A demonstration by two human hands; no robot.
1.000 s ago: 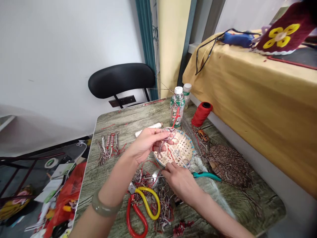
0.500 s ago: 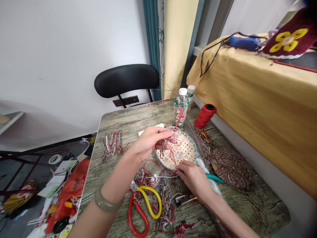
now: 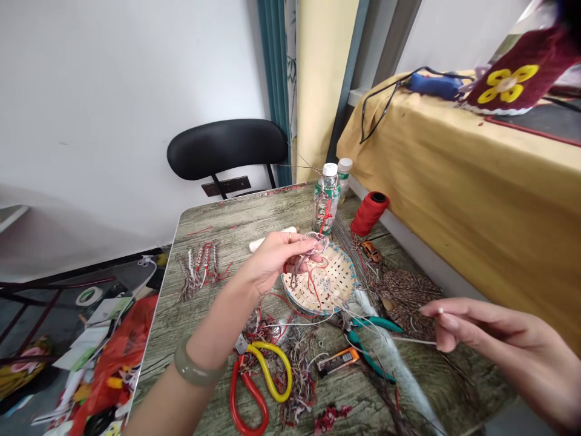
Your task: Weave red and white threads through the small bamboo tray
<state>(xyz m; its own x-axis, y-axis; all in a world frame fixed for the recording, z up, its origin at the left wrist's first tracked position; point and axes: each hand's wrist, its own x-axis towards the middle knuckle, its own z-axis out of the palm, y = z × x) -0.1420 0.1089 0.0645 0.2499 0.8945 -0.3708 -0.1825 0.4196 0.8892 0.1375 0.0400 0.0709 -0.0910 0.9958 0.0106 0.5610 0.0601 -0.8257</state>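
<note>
My left hand [image 3: 278, 259], wearing a ring and a bangle, pinches a looped bundle of thin cords [image 3: 316, 244] above a shallow woven basket [image 3: 345, 271]. Red and brownish strands dangle from the bundle over the basket. Out to the right, my right hand [image 3: 492, 339] is closed with thumb and finger on a white cord [image 3: 415, 340], whose tip shows at the fingers. That cord runs left across green-handled pliers [image 3: 374, 324] towards the basket. Behind the basket stands a bottle [image 3: 327, 191] with cords tied round it.
Scissors with red and yellow handles [image 3: 287, 378] lie at the front beside tangled cord scraps [image 3: 302, 357]. A black and orange box [image 3: 338, 361] is near the pliers. Right of the bottle are a red thread spool [image 3: 370, 213] and a brown cord bundle [image 3: 406, 297]. Short braided pieces [image 3: 206, 263] lie left.
My right hand has moved from the basket's front edge far to the right, drawing out the white cord. The pliers and box are now uncovered. My left hand has hardly moved.
</note>
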